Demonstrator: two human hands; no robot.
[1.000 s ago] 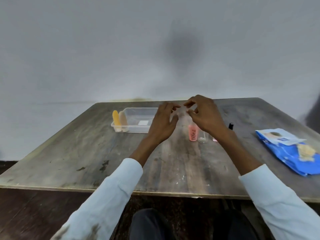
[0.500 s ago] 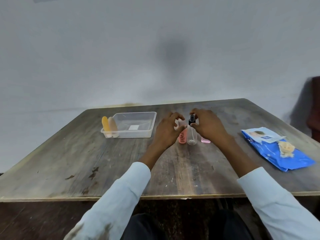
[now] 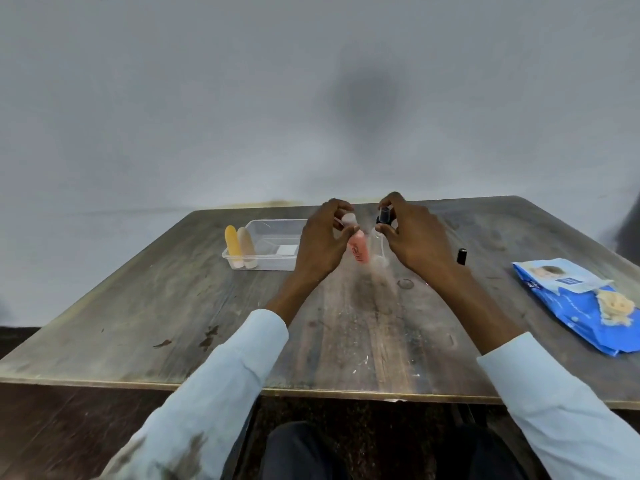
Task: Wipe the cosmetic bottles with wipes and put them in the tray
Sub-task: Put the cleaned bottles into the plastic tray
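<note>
Left hand (image 3: pixel 320 242) pinches the pink bottle (image 3: pixel 357 250) by its cap, right hand (image 3: pixel 415 237) pinches the clear spray bottle (image 3: pixel 378 249) at its black top, both mid-tabletop (image 3: pixel 173 306) beside the tray (image 3: pixel 277 244). Thin fingertip holds could slip, tipping a bottle. Two tubes (image 3: pixel 239 247) occupy the tray's left end; wipes pack (image 3: pixel 581 303) and a black cap (image 3: pixel 461 256) lie right.

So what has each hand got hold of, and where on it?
The left hand grips the pink bottle by its cap. The right hand pinches the clear bottle at its black spray top.
</note>
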